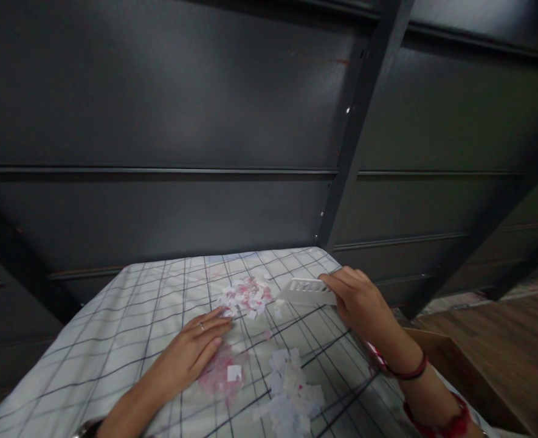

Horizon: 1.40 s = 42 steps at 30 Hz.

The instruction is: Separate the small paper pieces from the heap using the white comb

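My left hand lies flat, palm down, on a white checked cloth, fingertips touching the near edge of a small heap of white and pink paper scraps. My right hand grips a small white plastic slotted piece, held low over the cloth just right of that heap. A second heap of white scraps lies nearer to me, with pink scraps beside it under my left fingers.
The cloth covers a table set against dark grey metal panels with a slanted steel post. A wooden box edge and wooden floor lie to the right.
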Each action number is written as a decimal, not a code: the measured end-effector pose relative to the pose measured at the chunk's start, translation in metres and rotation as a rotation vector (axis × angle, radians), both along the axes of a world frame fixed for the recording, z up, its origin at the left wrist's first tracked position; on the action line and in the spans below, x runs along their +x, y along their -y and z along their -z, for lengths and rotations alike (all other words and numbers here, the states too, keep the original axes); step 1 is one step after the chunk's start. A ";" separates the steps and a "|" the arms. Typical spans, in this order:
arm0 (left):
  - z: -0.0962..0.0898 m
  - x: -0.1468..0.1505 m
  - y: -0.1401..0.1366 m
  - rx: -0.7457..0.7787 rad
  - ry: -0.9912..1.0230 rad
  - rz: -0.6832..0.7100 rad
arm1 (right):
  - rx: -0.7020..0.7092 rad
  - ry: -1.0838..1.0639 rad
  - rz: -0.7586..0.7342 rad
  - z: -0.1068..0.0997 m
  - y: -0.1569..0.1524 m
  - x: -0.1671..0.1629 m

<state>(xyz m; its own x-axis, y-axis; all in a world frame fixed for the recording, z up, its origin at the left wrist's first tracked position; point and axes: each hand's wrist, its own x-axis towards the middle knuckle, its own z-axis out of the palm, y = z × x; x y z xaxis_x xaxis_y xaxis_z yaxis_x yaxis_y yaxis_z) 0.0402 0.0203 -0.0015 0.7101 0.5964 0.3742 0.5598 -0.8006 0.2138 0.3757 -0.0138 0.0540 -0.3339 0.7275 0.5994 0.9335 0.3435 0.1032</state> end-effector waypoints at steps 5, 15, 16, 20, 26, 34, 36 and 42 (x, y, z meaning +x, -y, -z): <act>-0.003 0.002 0.003 -0.013 0.008 0.022 | -0.057 0.022 -0.034 0.002 -0.001 0.000; -0.006 0.002 0.006 -0.044 -0.043 0.076 | -0.071 -0.014 -0.100 0.002 -0.001 0.002; -0.006 0.001 0.005 -0.028 -0.048 0.060 | -0.085 -0.018 -0.114 0.001 -0.001 0.003; 0.002 -0.004 -0.002 0.070 -0.009 -0.128 | -0.039 -0.049 -0.116 -0.003 0.002 0.005; 0.024 -0.011 -0.017 0.149 0.081 -0.414 | -0.028 0.005 -0.053 -0.004 0.001 0.005; 0.032 -0.014 -0.021 0.159 0.097 -0.511 | -0.026 0.023 -0.080 0.003 -0.004 0.000; 0.031 -0.014 -0.020 0.158 0.090 -0.516 | -0.016 0.035 -0.148 0.004 -0.003 -0.006; 0.030 -0.015 -0.020 0.104 0.075 -0.512 | 0.059 -0.007 -0.258 0.001 0.002 -0.010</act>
<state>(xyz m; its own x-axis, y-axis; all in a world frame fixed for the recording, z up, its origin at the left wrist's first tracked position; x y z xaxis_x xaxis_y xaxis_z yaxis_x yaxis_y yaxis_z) 0.0256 0.0399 -0.0317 0.3067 0.8169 0.4885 0.8709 -0.4479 0.2023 0.3655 -0.0157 0.0529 -0.4999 0.5825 0.6410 0.8163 0.5642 0.1239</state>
